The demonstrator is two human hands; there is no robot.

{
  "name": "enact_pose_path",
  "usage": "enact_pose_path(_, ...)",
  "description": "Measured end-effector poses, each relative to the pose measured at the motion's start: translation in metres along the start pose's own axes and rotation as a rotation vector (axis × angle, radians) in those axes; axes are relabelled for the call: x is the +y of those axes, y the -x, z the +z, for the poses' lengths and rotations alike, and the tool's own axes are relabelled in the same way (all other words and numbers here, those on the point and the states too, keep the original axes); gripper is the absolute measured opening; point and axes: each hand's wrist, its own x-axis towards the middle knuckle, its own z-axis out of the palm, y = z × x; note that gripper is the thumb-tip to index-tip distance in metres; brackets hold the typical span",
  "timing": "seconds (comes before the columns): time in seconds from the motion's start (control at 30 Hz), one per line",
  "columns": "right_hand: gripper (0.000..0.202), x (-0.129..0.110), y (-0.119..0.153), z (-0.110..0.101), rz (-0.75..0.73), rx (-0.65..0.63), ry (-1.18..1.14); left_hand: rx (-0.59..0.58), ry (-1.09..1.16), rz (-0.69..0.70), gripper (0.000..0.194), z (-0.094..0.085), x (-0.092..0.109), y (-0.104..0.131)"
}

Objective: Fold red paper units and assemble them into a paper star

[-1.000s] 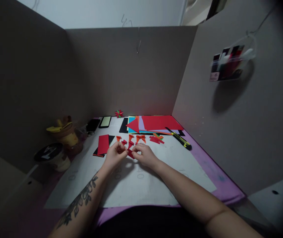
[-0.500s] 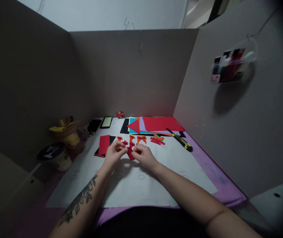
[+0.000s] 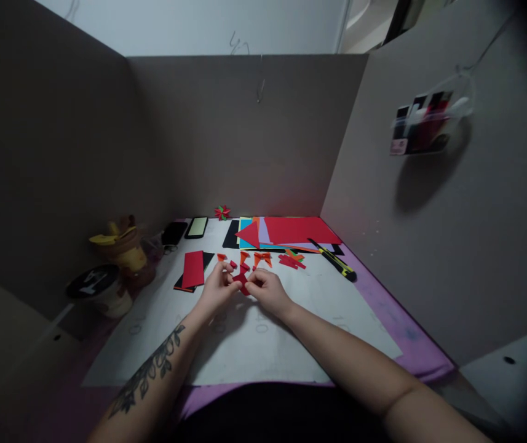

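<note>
Between my two hands is a small piece of red paper, pinched at both sides above the white sheet. The fingers of my left hand close on its left edge. On its right edge, the thumb and forefinger of my right hand are pressed together. Just beyond my fingers lie small folded orange pieces and red folded bits. Further right is a little heap of red and orange paper strips. Whether the held piece has creases is too small to tell.
A red card stack lies left of my hands. Large coloured sheets spread at the back, with a yellow-black utility knife beside them. A phone, paper star, cup and pot stand leftward. Grey walls enclose the table.
The red paper has turned and tilted between my fingers, and shows as a shorter shape now. My left hand has shifted slightly closer to my right one.
</note>
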Motion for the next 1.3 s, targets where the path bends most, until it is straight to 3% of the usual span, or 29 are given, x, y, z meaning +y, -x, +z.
enact_pose_path(0.43,0.011,0.005,0.001,0.006,0.099,0.031,-0.080,-0.008,-0.150,0.028,0.033,-0.001,0.000,0.001)
enact_pose_path(0.57,0.010,0.003,0.001,0.006,0.115,0.052,-0.122,0.009,-0.137,0.012,0.036,0.001,0.002,0.003)
enact_pose_path(1.13,0.013,0.000,-0.003,0.006,0.184,0.099,-0.303,-0.117,-0.096,-0.026,0.049,0.010,-0.008,0.005)
enact_pose_path(1.3,0.013,0.004,-0.004,0.006,0.197,0.094,-0.285,-0.064,-0.075,0.047,0.044,0.010,-0.011,0.003)
